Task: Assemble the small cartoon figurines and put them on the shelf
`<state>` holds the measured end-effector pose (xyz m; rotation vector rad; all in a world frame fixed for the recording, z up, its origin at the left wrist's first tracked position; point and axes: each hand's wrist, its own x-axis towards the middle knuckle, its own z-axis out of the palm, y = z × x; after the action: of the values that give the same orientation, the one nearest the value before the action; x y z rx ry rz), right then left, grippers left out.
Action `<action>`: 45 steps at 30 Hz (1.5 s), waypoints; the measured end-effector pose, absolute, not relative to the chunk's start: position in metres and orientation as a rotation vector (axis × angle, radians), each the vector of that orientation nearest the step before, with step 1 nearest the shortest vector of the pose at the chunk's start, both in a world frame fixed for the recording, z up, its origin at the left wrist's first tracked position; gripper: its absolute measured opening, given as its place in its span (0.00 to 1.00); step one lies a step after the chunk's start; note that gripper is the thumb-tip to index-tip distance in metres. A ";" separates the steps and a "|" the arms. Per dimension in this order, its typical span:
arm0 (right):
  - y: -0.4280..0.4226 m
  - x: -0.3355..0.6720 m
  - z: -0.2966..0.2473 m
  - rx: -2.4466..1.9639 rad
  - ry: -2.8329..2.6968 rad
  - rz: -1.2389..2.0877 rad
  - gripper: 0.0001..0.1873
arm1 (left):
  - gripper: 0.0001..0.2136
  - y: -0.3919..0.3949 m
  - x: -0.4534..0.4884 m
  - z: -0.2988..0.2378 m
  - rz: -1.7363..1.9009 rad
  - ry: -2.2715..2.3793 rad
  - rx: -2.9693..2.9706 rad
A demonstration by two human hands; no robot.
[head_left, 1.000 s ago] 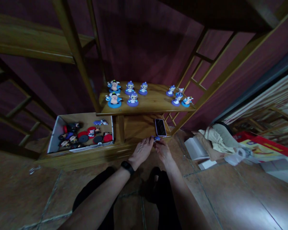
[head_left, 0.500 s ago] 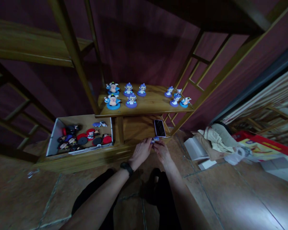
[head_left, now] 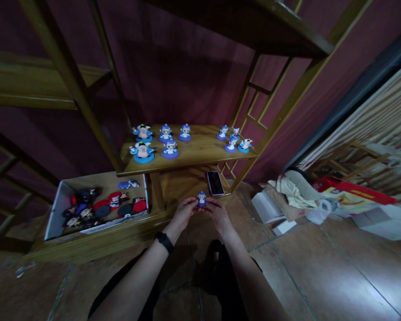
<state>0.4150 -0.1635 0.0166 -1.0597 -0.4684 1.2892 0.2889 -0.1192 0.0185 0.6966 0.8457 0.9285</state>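
Pinching a small blue figurine [head_left: 202, 199] from both sides, the left hand [head_left: 183, 214] and right hand [head_left: 218, 215] hold it upright in a narrow fingertip grip, just over the front edge of the low shelf [head_left: 182, 183] and near the phone [head_left: 215, 183]. So light a hold on so small a piece could let it slip, I judge, onto the tiled floor [head_left: 304, 267] or the phone's screen, though the dim light hides how firmly the fingers press. Lifted carelessly, it might also knock the figurines [head_left: 170, 148] crowded on the upper shelf [head_left: 202, 149].
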 end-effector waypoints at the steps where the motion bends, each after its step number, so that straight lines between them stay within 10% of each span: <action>1: -0.164 0.415 0.017 -1.069 -0.470 1.284 0.15 | 0.06 -0.119 0.288 0.019 0.919 0.847 0.681; 45: -0.162 0.416 0.018 -1.099 -0.441 1.283 0.18 | 0.09 -0.110 0.286 0.020 0.872 0.850 0.618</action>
<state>0.4164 -0.1617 0.0183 -1.0992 -0.4405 1.2826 0.2856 -0.1097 0.0199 0.6184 0.8499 0.8723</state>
